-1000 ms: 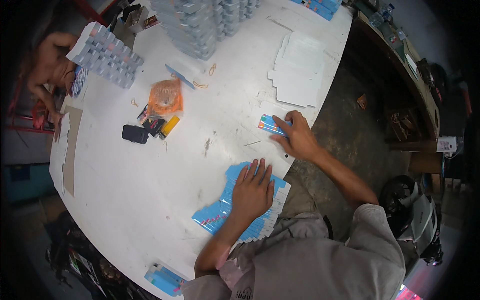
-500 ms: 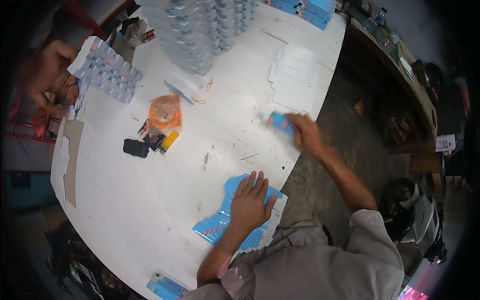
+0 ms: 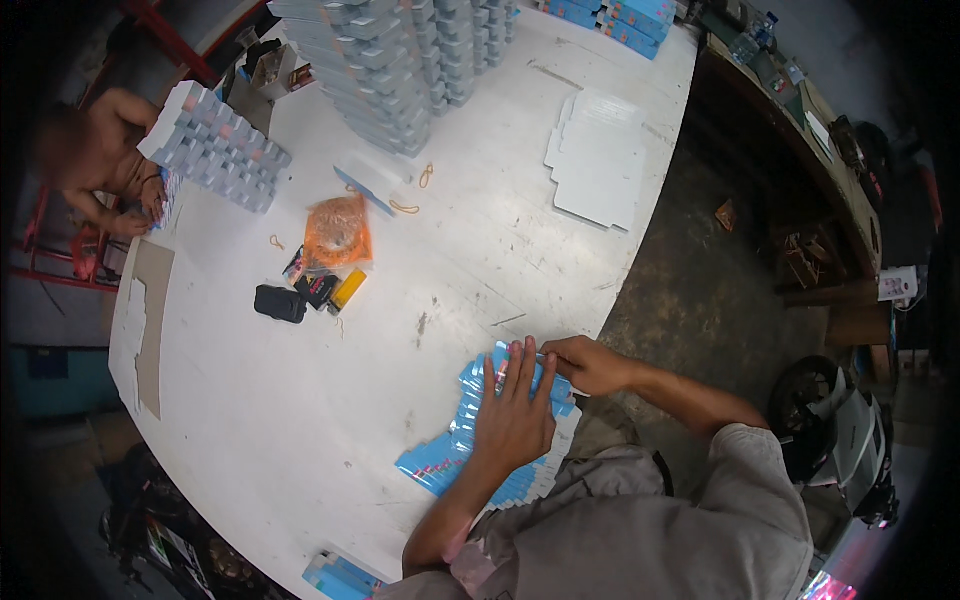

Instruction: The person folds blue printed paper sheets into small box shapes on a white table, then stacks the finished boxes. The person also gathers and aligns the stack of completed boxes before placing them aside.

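Blue printed folded cartons (image 3: 430, 462) lie overlapped in a fan at the table's near edge. My left hand (image 3: 515, 415) rests on them with fingers stretched out flat. Just to its right, my right hand (image 3: 592, 366) pinches the end of a blue flat carton (image 3: 558, 392) at the top of the fan. Part of that carton is hidden under my left fingers. Beyond the hands, on the far right of the table, white card sheets (image 3: 600, 160) lie in a stack.
Tall stacks of pale cartons (image 3: 370, 90) and a shorter stack (image 3: 215, 150) stand at the back left. An orange bag (image 3: 338, 232), a black pouch (image 3: 280, 304), a yellow lighter (image 3: 347, 291) and rubber bands (image 3: 404, 208) lie mid-table. Another person (image 3: 110, 160) sits at the far left.
My right hand has come down and nearer from above the table by the white sheets, bringing a blue carton onto the fan beside my left hand. My left hand stays on the fan.
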The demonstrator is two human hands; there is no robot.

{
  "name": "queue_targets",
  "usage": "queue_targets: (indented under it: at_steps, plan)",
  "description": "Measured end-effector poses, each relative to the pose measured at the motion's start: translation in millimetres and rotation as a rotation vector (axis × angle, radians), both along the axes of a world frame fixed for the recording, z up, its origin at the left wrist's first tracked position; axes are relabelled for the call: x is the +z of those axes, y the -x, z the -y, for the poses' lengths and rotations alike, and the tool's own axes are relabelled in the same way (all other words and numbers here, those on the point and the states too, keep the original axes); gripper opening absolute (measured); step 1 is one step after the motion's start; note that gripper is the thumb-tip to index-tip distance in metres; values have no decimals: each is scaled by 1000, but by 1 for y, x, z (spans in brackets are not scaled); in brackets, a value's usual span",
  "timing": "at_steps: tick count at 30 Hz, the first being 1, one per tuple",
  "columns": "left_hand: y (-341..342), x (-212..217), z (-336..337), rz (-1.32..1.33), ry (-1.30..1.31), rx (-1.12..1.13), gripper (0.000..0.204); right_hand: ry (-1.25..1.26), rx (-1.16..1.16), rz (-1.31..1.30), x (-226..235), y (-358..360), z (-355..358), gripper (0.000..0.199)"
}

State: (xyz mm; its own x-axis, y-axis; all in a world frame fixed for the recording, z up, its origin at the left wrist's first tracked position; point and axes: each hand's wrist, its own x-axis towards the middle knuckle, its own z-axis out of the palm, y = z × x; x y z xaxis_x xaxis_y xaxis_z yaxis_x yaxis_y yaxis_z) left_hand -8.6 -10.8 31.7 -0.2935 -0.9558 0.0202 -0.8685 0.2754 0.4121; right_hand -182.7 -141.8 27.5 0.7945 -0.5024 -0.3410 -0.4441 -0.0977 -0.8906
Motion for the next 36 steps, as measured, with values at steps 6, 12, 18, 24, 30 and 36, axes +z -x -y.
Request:
queue_targets:
  at_steps: [6,12,18,24,30,36]
  plan:
    - [-6,-10,-3,-114,-57,32,73,732,-142,-322,1,-6,55,27]
    - [-5,-19,-3,-234,-52,43,65,796,-492,-42,-15,26,116,36]
    - [1,0,1,-230,-90,135,71,795,-201,-161,0,-2,22,36]
    - [0,-11,0,52,-51,25,74,575,-90,-338,-8,2,2,20]
    - [-3,-5,-1,-207,-29,72,68,853,-481,-80,-29,35,117,35]
    - [4,-12,-3,-253,-38,172,62,879,-110,-198,10,6,44,35]
